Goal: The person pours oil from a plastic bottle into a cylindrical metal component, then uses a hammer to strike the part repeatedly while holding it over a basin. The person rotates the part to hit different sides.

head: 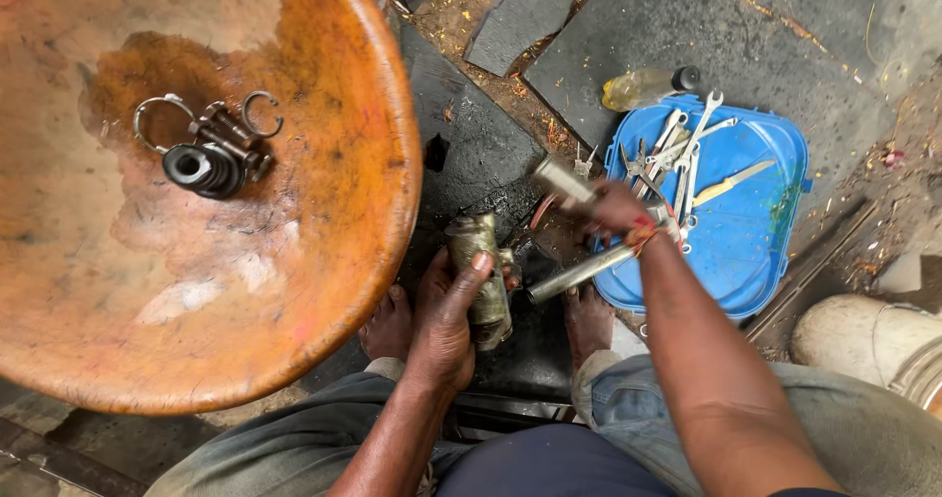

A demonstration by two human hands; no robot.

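Person squatting on a dark stone floor, working on a metal cylinder between the feet.

The big rusty orange bowl (324, 291) at left holds springs and rings (211, 149); the blue tray (765, 252) at right holds spanners (687, 154). The left hand (446, 325) is closed around the brass-coloured cylinder (479, 271), its long axis near to far. The right hand (618, 210), wrapped on a hammer (564, 178), is just right of the cylinder, above a steel rod (579, 273).
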